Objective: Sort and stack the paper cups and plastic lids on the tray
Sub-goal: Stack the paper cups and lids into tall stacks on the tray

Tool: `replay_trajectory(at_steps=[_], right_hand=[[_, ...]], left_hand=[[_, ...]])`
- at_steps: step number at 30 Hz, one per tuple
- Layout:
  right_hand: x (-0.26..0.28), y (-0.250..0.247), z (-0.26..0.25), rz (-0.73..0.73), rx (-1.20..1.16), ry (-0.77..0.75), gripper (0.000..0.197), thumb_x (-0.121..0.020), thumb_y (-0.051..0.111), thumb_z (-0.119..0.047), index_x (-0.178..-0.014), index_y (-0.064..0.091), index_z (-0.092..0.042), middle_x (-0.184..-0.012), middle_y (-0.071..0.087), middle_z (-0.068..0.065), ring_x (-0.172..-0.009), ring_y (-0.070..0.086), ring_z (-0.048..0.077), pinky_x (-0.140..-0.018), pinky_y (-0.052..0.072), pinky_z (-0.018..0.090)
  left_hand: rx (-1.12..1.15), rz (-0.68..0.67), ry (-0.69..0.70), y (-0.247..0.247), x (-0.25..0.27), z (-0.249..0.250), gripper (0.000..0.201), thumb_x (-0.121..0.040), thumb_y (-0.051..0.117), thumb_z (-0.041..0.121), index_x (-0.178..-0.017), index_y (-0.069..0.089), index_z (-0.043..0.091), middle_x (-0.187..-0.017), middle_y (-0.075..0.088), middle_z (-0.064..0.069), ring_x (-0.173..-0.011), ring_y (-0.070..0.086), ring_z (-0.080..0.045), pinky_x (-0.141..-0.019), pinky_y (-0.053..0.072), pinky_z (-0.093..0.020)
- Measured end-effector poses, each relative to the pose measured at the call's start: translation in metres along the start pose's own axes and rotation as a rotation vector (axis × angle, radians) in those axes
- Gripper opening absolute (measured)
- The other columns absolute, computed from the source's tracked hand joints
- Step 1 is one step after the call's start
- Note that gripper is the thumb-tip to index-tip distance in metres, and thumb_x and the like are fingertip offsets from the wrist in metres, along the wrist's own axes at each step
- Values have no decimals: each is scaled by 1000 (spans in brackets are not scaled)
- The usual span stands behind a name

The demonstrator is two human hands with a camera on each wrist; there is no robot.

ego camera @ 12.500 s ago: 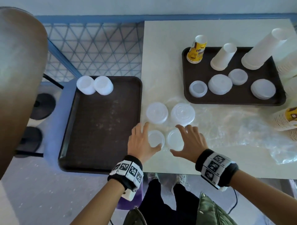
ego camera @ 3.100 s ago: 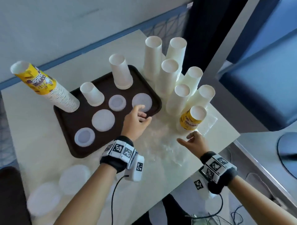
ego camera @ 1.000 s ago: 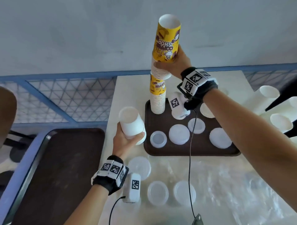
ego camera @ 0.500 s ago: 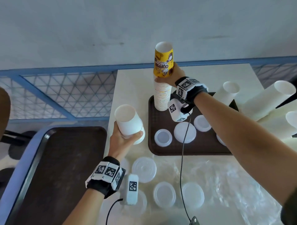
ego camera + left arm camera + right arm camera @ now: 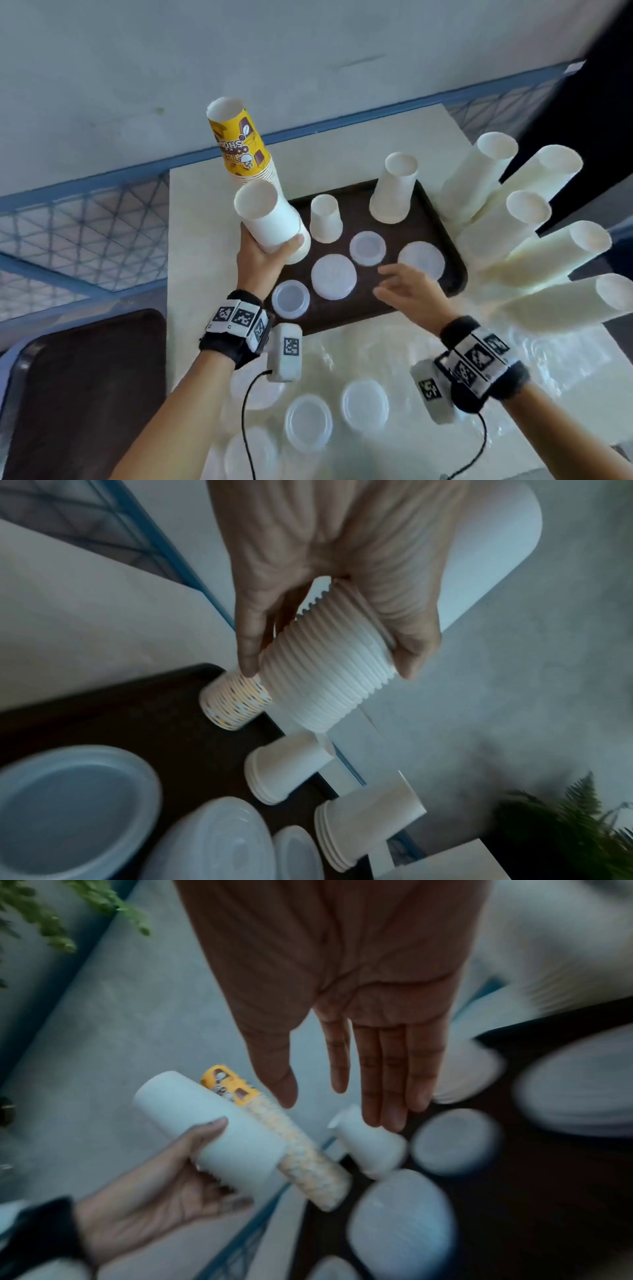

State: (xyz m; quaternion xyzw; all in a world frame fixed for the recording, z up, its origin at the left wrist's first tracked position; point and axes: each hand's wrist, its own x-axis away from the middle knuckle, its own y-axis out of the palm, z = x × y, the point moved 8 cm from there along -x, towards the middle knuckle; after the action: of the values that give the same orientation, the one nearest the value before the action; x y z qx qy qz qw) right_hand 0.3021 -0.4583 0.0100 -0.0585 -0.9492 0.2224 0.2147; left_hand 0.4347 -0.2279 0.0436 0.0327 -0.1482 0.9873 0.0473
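Left hand (image 5: pixel 263 260): I see it clamped round a stack of white cups (image 5: pixel 270 222), held tilted over the tray's left end.
Right hand (image 5: pixel 407 291): fingers straight, apart, holding nothing, above the tray's near edge.
Tray (image 5: pixel 455 267): dark brown, on the white surface (image 5: pixel 191 240); carries the yellow cup stack (image 5: pixel 239 147), two upturned white stacks and four lid piles.
Loose lids (image 5: pixel 308 423): on the surface, nearer me.
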Motion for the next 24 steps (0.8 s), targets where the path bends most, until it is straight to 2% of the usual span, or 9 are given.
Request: replay_trajectory(at_steps=[2, 4, 6, 8, 11, 14, 15, 18, 24], right_hand=[[31, -23, 61, 65, -65, 127, 29, -80, 71, -14, -107, 59, -14, -91, 68, 14, -82, 65, 23, -82, 51, 33], [58, -48, 110, 112, -87, 246, 26, -80, 70, -13, -104, 60, -12, -92, 69, 17, -86, 67, 28, -83, 52, 34], [80, -72, 142, 184, -103, 308, 30, -75, 75, -23, -101, 62, -15, -88, 71, 13, -86, 69, 26, -83, 54, 32], [96, -95, 162, 270, -116, 336, 42, -68, 79, -38, -100, 64, -15, -84, 70, 9, -83, 70, 23, -77, 54, 29], [112, -122, 185, 381, -129, 398, 40, -77, 74, -20, -110, 62, -1, -84, 65, 13, -84, 65, 30, -81, 51, 38], [123, -141, 202, 458, -156, 425, 69, -57, 80, -53, -107, 62, -8, -82, 65, 8, -78, 64, 25, -83, 53, 41], [125, -145, 206, 477, -165, 435, 70, -57, 80, -52, -108, 61, -8, -84, 65, 9, -79, 64, 26, -83, 53, 41], [130, -159, 218, 543, -167, 475, 47, -76, 75, -24, -115, 57, -3, -93, 64, 15, -85, 63, 27, -84, 51, 39], [128, -175, 229, 661, -211, 489, 67, -72, 78, -27, -126, 42, -10, -104, 57, 10, -96, 60, 27, -87, 50, 41]], left_hand=[[15, -15, 34, 22, -16, 13, 88, -56, 78, 45, -130, 40, 15, -124, 58, -2, -112, 57, -14, -98, 48, -38], [6, -21, 50, 43, -30, 24, 87, -57, 78, 46, -129, 40, 15, -125, 58, -2, -112, 57, -16, -97, 47, -37], [-11, 4, 41, 60, -40, 30, 85, -60, 78, 43, -130, 38, 17, -124, 57, 3, -109, 56, -13, -94, 45, -30], [-33, 42, 32, 72, -49, 32, 79, -68, 79, 31, -132, 35, 15, -123, 54, 3, -105, 52, -10, -91, 41, -24], [-86, 78, 25, 83, -60, 27, 77, -73, 77, 26, -134, 33, 13, -128, 52, -2, -106, 50, -11, -91, 41, -24], [-138, 107, -4, 90, -65, 14, 78, -73, 77, 29, -135, 33, 12, -130, 52, -4, -111, 52, -14, -90, 41, -21], [-150, 116, -15, 92, -65, 9, 79, -72, 77, 30, -135, 32, 12, -131, 52, -5, -112, 52, -15, -90, 41, -21], [-204, 122, -35, 98, -66, -4, 81, -72, 76, 32, -135, 31, 11, -133, 51, -8, -118, 52, -21, -95, 41, -26], [-280, 107, -138, 107, -58, -28, 94, -74, 74, 30, -145, 16, 8, -146, 34, -11, -133, 37, -26, -109, 32, -34]])
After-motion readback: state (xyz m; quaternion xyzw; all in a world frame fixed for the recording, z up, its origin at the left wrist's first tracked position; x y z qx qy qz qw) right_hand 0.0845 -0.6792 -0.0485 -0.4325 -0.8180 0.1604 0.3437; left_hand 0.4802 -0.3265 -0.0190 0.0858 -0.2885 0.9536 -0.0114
